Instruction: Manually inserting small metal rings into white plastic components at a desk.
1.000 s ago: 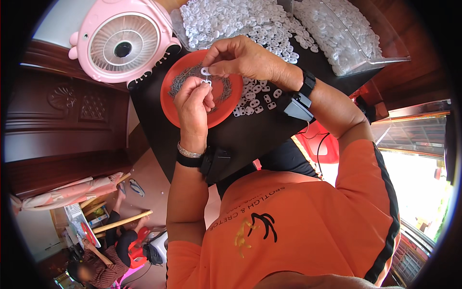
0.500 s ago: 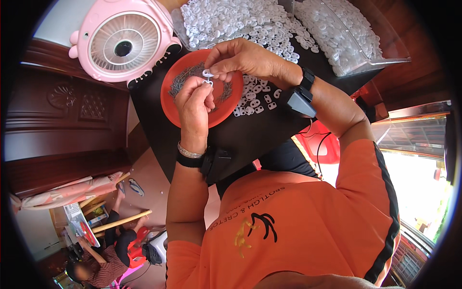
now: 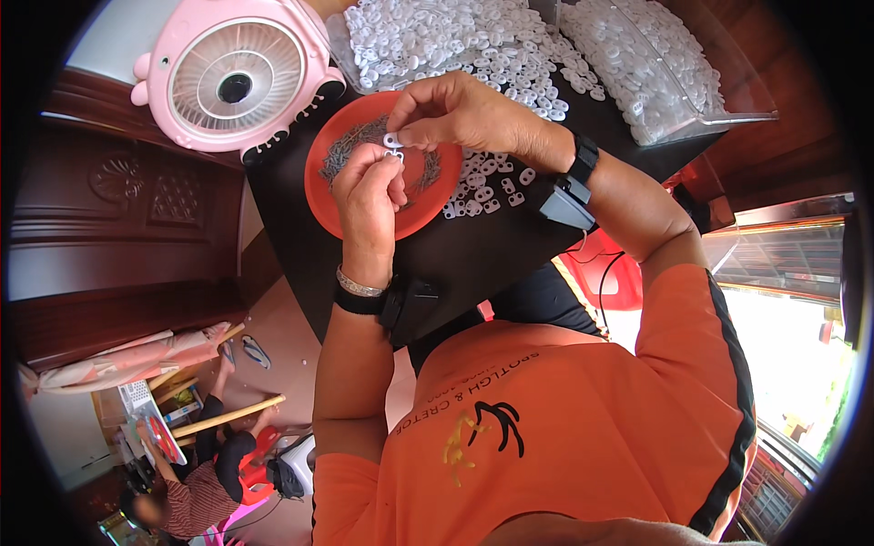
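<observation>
Over an orange-red bowl, both of my hands meet with their fingertips close together. My right hand pinches a small white oval plastic piece with holes in it. Just below, my left hand grips another small white plastic piece between thumb and forefinger. The two pieces touch or nearly touch; the fingers partly cover them. Many thin grey pieces, too small to make out, lie in the bowl. To the bowl's right, several loose white two-hole pieces are scattered on the black table.
A large heap of white pieces fills a clear tray behind the bowl. Another clear bin of them stands at the far right. A pink fan is at the far left. On the floor at lower left, another person sits.
My right fingertips have shifted slightly around the white oval piece, which now shows turned a little differently. My left hand stays almost in place. The seated person's arm has moved slightly.
</observation>
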A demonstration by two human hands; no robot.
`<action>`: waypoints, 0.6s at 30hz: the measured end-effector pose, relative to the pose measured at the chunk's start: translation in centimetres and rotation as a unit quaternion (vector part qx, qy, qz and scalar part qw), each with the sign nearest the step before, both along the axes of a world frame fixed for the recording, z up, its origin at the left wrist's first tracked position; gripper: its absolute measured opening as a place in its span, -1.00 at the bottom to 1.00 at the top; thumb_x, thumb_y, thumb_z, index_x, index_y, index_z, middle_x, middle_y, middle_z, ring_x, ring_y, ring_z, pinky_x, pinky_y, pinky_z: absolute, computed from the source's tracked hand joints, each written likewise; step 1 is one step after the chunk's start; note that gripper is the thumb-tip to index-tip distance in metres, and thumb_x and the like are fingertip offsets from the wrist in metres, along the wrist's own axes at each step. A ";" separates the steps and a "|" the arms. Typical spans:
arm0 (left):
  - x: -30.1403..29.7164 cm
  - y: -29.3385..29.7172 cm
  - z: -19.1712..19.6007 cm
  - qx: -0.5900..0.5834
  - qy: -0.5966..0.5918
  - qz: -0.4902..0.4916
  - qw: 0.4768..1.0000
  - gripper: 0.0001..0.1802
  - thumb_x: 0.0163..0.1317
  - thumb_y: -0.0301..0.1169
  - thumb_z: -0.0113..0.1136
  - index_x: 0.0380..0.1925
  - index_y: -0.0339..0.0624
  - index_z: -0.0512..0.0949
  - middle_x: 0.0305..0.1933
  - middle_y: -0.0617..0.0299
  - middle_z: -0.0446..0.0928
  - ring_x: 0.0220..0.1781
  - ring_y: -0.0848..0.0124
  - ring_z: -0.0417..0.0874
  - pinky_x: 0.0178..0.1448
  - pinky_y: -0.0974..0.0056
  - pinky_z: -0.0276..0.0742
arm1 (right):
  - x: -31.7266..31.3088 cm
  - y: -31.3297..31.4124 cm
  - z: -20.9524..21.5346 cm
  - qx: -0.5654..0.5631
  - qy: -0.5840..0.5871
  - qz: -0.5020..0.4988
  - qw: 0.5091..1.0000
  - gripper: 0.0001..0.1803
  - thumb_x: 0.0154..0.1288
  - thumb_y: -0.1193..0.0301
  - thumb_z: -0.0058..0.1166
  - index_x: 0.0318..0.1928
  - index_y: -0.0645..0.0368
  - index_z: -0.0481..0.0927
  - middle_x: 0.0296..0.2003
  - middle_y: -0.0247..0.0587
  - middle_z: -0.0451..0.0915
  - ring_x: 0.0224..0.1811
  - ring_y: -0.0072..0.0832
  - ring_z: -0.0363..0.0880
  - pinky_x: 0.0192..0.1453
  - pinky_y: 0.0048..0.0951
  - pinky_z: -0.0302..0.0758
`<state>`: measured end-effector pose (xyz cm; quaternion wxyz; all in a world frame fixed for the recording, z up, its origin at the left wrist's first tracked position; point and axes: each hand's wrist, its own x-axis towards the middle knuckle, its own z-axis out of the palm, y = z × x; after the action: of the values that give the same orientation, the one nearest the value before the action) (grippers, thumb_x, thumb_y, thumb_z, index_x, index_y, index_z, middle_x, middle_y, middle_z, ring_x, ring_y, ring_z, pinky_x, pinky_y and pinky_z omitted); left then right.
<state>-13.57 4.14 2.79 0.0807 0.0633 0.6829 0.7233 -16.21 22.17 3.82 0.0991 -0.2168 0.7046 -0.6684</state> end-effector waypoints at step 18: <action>0.0 -0.1 -0.4 0.059 -0.026 -0.017 0.998 -0.85 0.24 -0.38 0.02 -0.39 -0.22 0.50 -0.57 0.32 0.47 -0.59 0.58 0.43 -0.48 0.50 0.30 | 1.6 -0.8 0.7 0.131 0.175 -0.036 0.975 -0.68 0.04 0.50 0.28 -0.16 0.26 0.52 -0.41 -0.23 0.63 -0.33 -0.52 0.64 -0.21 -0.49 0.55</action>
<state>-13.59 4.03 2.44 0.1069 0.0611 0.6353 0.7624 -14.64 21.34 4.56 -0.0225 -0.2897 0.7999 -0.5250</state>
